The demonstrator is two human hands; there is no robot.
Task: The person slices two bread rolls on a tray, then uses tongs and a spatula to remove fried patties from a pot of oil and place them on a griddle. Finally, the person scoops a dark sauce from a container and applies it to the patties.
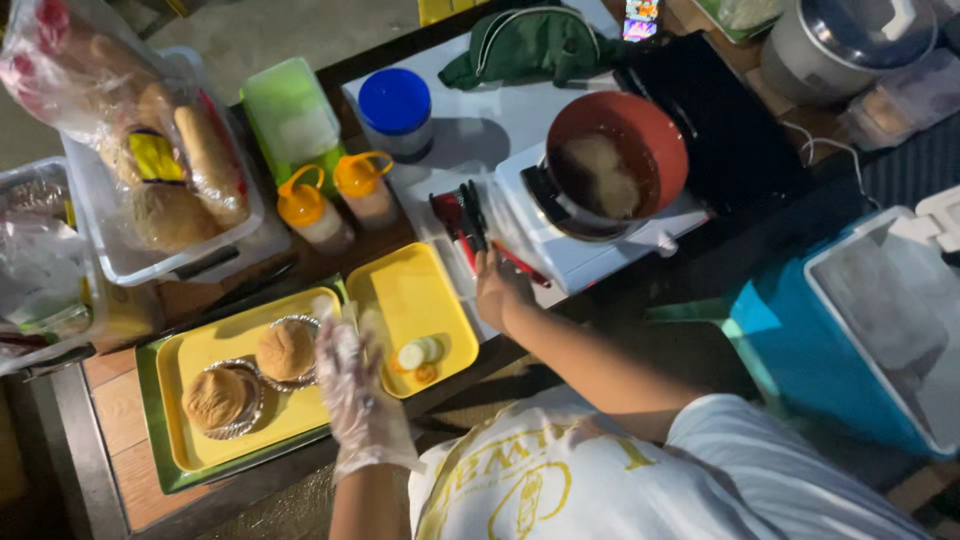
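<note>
Gloved left hand [355,385] flat, grip spread, over yellow tray [415,310], right hand [497,285] pinching red tongs [470,225]

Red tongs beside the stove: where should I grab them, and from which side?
Take the red tongs by the long arms near the end closest to the person, coming from the near side where the bare right hand already sits. They lie flat, lengthwise toward the red pan, so pinch across both arms.
</note>
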